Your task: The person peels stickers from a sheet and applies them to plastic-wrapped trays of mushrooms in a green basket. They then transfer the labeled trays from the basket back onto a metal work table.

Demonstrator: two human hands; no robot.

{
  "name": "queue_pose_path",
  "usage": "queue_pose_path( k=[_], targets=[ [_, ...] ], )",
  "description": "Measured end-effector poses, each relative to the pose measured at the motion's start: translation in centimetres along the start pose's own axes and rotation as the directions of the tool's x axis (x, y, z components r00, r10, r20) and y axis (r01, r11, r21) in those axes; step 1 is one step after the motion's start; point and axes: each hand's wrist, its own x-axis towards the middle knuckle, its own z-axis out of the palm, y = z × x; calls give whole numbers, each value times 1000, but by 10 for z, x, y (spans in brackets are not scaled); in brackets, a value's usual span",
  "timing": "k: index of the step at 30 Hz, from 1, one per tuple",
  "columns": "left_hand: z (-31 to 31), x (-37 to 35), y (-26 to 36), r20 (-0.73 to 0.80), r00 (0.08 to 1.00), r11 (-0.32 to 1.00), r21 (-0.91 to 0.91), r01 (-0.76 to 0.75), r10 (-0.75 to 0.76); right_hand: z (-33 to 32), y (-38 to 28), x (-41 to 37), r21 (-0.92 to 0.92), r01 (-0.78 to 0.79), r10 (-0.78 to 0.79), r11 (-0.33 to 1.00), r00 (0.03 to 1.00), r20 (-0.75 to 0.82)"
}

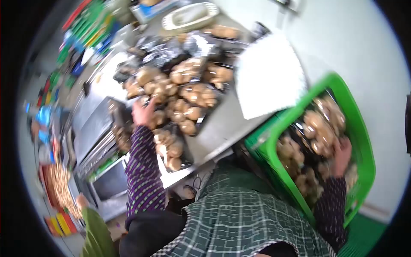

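The head camera showed a grey, flat-topped desk [222, 120] and, beside it, a bright green plastic basket [363, 145]. Shiny, film-wrapped packs of rounded brown produce [197, 94] lay heaped on the desk — more filled the basket. The left hand [143, 112] touched the heap, the right hand [342, 156] a pack inside the basket — whether spread or pinching, I couldn't tell for either.

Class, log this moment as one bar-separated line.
left hand: at film-wrapped brown produce packs on grey table | right hand: inside bright-green plastic basket, at similar packs | grips: unclear
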Motion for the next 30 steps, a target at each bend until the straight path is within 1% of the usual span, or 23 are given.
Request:
queue_pose_path(
  k=[1,2,4,5,6,7,9,11,13,15,16,17,18,19,21,23,24,25,26,27,28,29,30],
  targets=[
    [-7,2,6,52,999,998,-57,12,-9,-10,2,7,-181,87,-91,980,996,-14],
    [-9,9,8,71,997,996,-78,41,-35,2,-27,11,-167,120,-119,979,993,20],
    [14,38,2,161,986,971,-221,86,-51,25,-91,-14,-214,402,-426,890,901,-81],
    [27,52,-3,229,973,939,-324,113,-38,53,-136,-32,-75,418,-411,905,907,97],
    [26,44,19,123,992,905,-419,76,-27,93,-184,-49,64,402,-404,913,874,269],
    [34,54,19,181,983,854,-507,113,-23,112,-214,-61,-16,515,-463,857,783,415],
    [56,68,13,-6,998,845,-533,-51,56,152,-243,-82,69,644,-560,762,603,568],
    [33,47,46,242,970,477,-857,196,36,196,-259,-96,168,668,-565,725,437,700],
    [-12,17,78,249,963,659,-709,251,-100,229,-269,-111,234,518,-456,823,357,815],
    [-23,2,79,365,931,280,-895,347,11,249,-271,-118,259,184,-309,948,347,885],
    [-29,-14,79,399,916,224,-896,383,33,260,-265,-119,251,168,-294,953,332,896],
    [-50,-41,94,432,901,162,-893,419,52,270,-259,-118,244,21,-231,970,400,887],
    [-58,-65,103,397,906,160,-913,375,147,280,-257,-119,238,-124,-157,963,459,874],
    [-64,-88,114,357,901,151,-932,328,246,286,-260,-122,224,-131,-145,966,443,885],
    [-87,-136,141,390,843,244,-916,317,370,290,-271,-126,374,-540,-102,753,466,879],
    [-99,-149,139,537,719,750,-661,34,441,276,-271,-111,359,-492,-61,793,522,851],
    [-111,-142,140,630,589,711,-692,129,506,265,-271,-103,400,-382,-152,833,538,829],
    [-108,-133,127,590,612,685,-721,106,527,249,-270,-86,429,-250,-232,868,559,796],
    [-109,-123,124,547,713,678,-722,137,438,221,-272,-66,402,62,-349,914,628,695],
    [-100,-98,128,351,741,695,-687,-213,573,189,-270,-48,273,346,-439,898,648,623],
    [-85,-66,89,283,841,861,-373,-346,460,157,-257,-33,357,54,-277,932,740,612],
    [-64,-20,32,276,860,903,-147,-404,429,126,-247,-22,478,-215,-139,852,787,601],
    [-46,23,-24,268,877,897,88,-434,398,85,-238,-12,448,-183,-117,875,819,562]
  ],
)
